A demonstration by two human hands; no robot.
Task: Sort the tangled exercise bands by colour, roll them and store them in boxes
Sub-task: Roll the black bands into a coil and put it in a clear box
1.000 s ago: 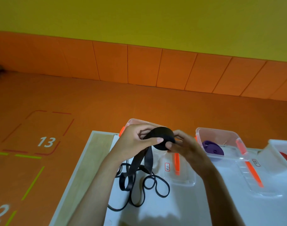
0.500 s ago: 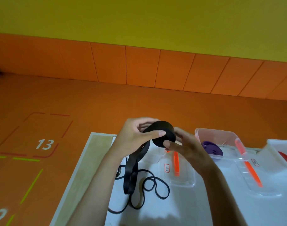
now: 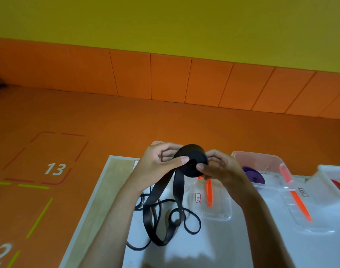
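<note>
gripping a black band roll (image 3: 191, 160) above the white table (image 3: 213, 252), the left hand (image 3: 155, 165) curls its fingers over the top, thumb pressed on the roll's face, while the right hand (image 3: 223, 171) pinches the other side. the loose tail (image 3: 161, 215) hangs down to tangled loops on the table. a purple roll (image 3: 254, 176) lies in the clear box (image 3: 262, 159) just right

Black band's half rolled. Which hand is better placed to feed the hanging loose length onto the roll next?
Left, probably. The left hand sits where the flat black band's loose length leaves the black roll, thumb on its face; the right hand pinches the roll's other side.
</note>
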